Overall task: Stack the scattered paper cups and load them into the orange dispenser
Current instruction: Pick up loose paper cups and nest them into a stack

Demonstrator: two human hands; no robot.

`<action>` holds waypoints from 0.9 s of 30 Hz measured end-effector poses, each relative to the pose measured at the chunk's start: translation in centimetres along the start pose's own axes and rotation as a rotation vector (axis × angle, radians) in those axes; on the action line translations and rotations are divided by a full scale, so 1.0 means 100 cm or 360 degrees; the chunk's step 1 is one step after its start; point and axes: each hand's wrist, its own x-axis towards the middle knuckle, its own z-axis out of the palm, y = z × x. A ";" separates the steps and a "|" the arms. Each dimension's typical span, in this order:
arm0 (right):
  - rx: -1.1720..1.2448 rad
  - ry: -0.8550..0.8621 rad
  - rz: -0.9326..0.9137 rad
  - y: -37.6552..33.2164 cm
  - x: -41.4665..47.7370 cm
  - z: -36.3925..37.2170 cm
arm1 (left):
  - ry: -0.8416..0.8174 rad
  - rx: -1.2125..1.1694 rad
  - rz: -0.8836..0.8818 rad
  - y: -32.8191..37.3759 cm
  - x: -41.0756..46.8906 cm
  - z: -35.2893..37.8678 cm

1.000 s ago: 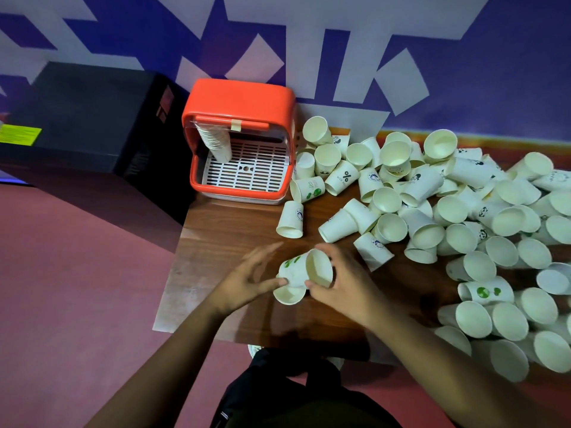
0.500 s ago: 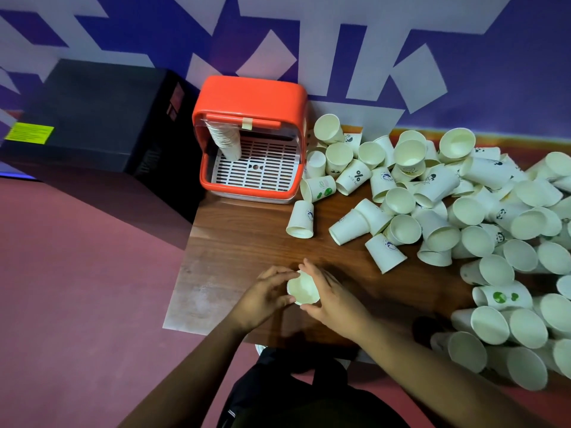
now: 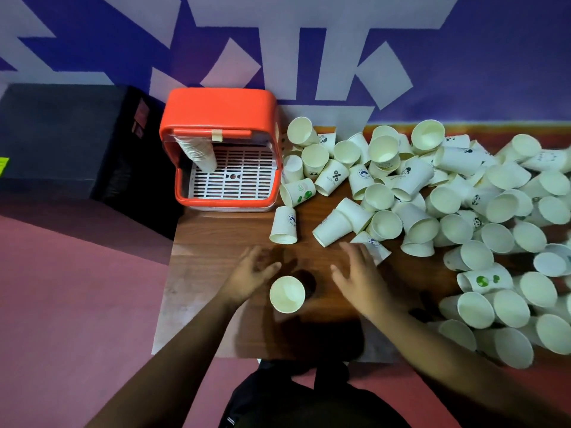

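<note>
Head view: left hand (image 3: 248, 278) and right hand (image 3: 360, 274) spread relaxed fingers, gripping nothing, while an upright paper cup (image 3: 287, 294) stands mouth-up between them, nearer the left fingertips.

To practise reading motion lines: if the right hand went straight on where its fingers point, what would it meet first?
Probably the tipped blue-logo cup, lying just beyond the right hand; depth is unclear.
</note>
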 end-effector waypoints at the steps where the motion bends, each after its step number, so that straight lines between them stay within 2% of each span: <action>1: -0.0073 0.0100 0.0110 0.011 0.005 -0.005 | 0.0056 0.0004 -0.0064 0.002 0.013 0.000; 4: -0.0291 0.0184 0.0400 0.042 0.015 -0.016 | 0.0172 0.0046 -0.0333 0.011 0.051 0.005; 8: -0.0473 0.0034 0.0579 0.062 0.019 -0.014 | 0.0175 0.0232 -0.0614 0.022 0.089 0.019; 15: -0.0504 -0.0060 0.0607 0.063 0.019 -0.001 | 0.0073 0.0481 -0.0681 0.009 0.115 0.031; 19: -0.0439 -0.0093 0.0614 0.063 0.017 0.001 | 0.0078 0.0302 -0.0688 0.011 0.106 0.028; 24: -0.0272 -0.0124 0.0659 0.058 0.006 -0.011 | 0.0221 0.0048 -0.0576 0.025 0.062 0.011; 27: 0.0010 -0.0103 0.0695 0.049 -0.002 -0.023 | 0.0236 -0.0418 -0.0439 0.033 0.023 -0.001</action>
